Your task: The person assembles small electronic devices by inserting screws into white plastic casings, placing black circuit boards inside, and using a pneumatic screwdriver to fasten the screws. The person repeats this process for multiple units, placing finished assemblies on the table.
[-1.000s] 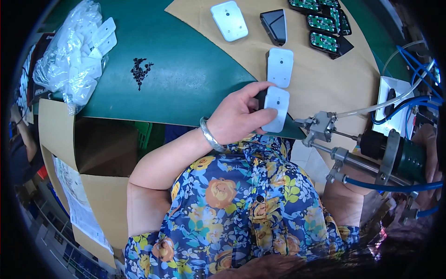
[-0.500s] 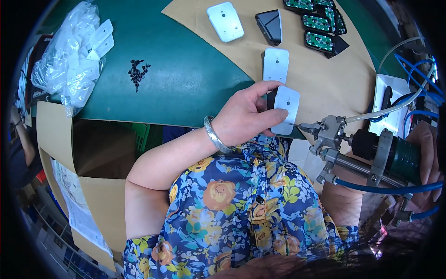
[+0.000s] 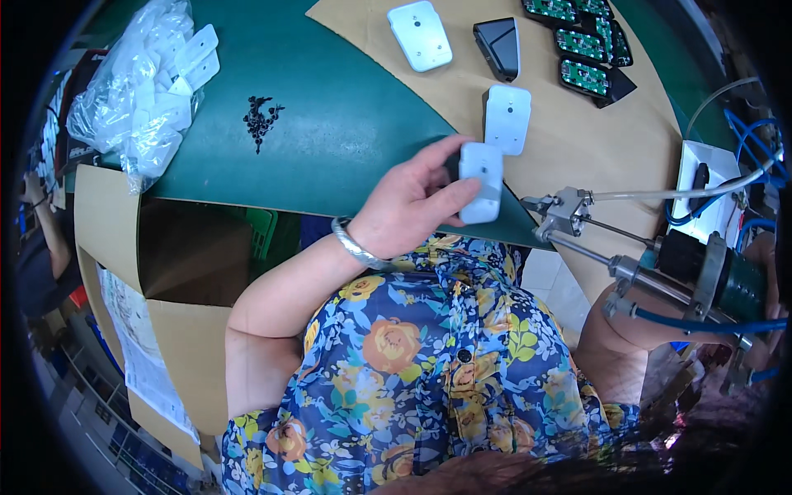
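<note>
My left hand (image 3: 412, 194), a silver bracelet at its wrist, is closed on a white plastic casing (image 3: 483, 183). The thumb lies across the casing's face and the other fingers go behind it. At the right edge, my right hand (image 3: 769, 272), partly cut off by the dark rim, is wrapped round the dark body of a dispensing gun (image 3: 685, 264) with metal rods and hoses. Its metal nozzle head (image 3: 565, 210) points left toward the casing, with a gap between them. Just beyond the held piece, another white casing (image 3: 508, 120) lies on the cardboard sheet (image 3: 577, 148).
Farther back are a third white casing (image 3: 419, 37), a black casing (image 3: 497, 49) and several green circuit boards (image 3: 584, 76) in black shells. Small black parts (image 3: 261, 124) lie on the green table (image 3: 330, 107). A plastic bag (image 3: 148, 99) holds white pieces above an open carton (image 3: 111, 231).
My left hand has moved the casing left, away from the nozzle. The dispensing gun has turned slightly, its nozzle head moving up and left. The whole view has shifted a little.
</note>
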`<state>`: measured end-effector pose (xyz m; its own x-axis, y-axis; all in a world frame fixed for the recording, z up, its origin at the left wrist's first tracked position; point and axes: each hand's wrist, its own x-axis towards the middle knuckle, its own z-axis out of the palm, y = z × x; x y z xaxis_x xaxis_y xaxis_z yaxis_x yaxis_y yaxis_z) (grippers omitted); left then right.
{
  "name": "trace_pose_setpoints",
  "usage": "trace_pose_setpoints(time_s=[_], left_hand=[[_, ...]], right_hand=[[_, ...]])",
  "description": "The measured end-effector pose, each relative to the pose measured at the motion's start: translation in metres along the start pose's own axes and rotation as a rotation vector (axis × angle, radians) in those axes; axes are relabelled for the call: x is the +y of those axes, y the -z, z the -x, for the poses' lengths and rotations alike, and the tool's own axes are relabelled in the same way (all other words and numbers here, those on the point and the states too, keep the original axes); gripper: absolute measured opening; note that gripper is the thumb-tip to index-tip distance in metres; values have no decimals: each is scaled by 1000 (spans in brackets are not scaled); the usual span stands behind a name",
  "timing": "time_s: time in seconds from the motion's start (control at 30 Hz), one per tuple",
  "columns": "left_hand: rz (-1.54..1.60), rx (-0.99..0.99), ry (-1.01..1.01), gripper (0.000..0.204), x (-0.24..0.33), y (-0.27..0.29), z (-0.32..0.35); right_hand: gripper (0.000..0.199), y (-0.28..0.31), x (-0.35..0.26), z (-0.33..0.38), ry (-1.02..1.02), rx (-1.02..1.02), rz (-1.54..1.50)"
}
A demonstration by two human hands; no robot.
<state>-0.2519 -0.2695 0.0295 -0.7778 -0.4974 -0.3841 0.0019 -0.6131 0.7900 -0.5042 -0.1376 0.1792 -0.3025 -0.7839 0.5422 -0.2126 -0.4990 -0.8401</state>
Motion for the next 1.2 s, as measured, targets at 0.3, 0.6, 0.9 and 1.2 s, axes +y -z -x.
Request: trace_pose_setpoints(time_s=[0.3,0.6,0.9,1.2], left_hand=[[-9,-121,6,51,8,-20,-10],[-66,-146,4,50,10,-21,-8],[3,-35,-26,50,1,-10,-1],[-86,-43,-5,48,-2,-3,-2]], right_hand=[[44,5,-13,-4,-5,-10,20],[44,6,-12,-6,-9,-21,8],[45,7,-5,-8,-19,-28,-26],[46,-9,3,10,-22,-18,-16]])
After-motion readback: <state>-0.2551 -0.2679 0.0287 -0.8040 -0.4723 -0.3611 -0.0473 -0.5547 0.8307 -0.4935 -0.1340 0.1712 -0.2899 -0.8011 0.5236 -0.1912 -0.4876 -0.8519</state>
